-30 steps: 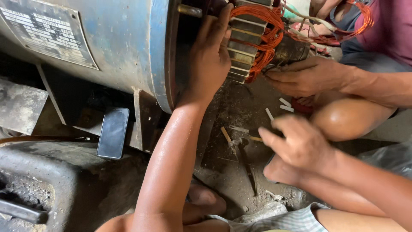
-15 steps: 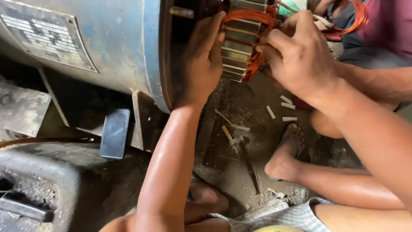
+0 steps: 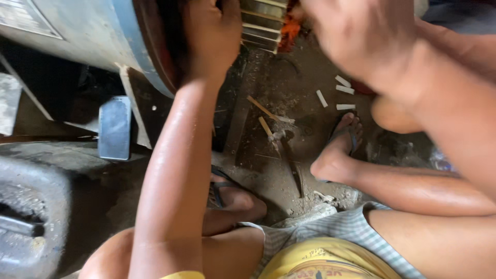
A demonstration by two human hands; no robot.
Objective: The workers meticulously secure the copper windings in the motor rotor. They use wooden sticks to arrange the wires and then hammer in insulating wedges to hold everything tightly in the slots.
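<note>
A big blue-grey motor housing (image 3: 77, 31) lies on its side at the top left, its open end facing right. My left hand (image 3: 212, 36) reaches up into that end, fingers curled over the edge of the stator core (image 3: 261, 26), whose metal laminations show beside orange windings (image 3: 291, 28). My right hand (image 3: 361, 36) is raised at the top right near the windings. It is badly blurred and close to the camera, so its fingers and anything in them cannot be made out.
On the dirty floor lie wooden sticks (image 3: 263, 111), a hammer-like tool (image 3: 283, 142) and short white strips (image 3: 341, 93). A dark flat slab (image 3: 114, 126) leans under the motor. Sandalled feet (image 3: 336, 155) rest beside the tools. A grey rounded casting (image 3: 26, 217) sits at the lower left.
My right hand has come up from the floor to the windings and now sits blurred near the camera. The view has tilted down. My left hand stays on the stator.
</note>
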